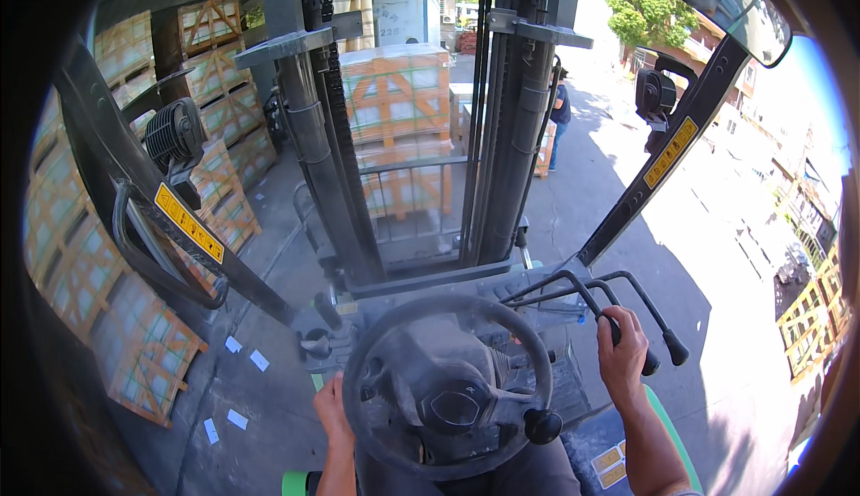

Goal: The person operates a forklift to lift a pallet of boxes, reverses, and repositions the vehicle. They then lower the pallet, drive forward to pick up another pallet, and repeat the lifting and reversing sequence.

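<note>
My right hand [624, 353] is wrapped round the black grip of a control lever [584, 292], right of the steering wheel. A second bent lever [647, 300] with a black knob stands just to its right. Low on the left, my left hand [332, 409] is closed at the left rim of the black steering wheel [451, 302]; the rim partly hides its fingers. A round spinner knob [542, 425] sits at the wheel's lower right. Beyond the dash rises the forklift's dark mast [309, 129]. Behind it stand stacked wooden crates [394, 93].
Tall stacks of slatted crates [148, 353] line the left side. Several white paper pieces [237, 419] lie on the floor there. A person in dark clothes [561, 112] stands beyond the mast, right of centre. More wooden crates [813, 317] are at the far right. A mirror [748, 21] hangs upper right.
</note>
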`<action>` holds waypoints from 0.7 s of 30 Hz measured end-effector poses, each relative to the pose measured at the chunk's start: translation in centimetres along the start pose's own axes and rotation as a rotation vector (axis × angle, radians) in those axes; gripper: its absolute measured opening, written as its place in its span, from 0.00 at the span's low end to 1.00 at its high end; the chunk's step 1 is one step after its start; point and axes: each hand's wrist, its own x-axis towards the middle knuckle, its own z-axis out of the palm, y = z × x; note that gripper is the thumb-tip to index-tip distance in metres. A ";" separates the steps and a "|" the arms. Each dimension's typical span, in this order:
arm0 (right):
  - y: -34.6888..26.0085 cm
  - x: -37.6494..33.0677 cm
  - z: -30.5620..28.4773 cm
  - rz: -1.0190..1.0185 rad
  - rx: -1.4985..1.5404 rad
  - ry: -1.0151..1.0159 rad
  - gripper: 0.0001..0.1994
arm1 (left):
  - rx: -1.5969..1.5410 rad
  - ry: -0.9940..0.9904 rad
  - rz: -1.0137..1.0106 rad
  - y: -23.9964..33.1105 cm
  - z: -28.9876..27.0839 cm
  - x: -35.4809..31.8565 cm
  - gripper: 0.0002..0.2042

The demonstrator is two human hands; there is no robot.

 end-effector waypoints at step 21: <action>-0.5 0.3 0.1 0.065 0.013 -0.059 0.09 | -0.003 0.018 -0.010 -0.7 -0.4 0.3 0.22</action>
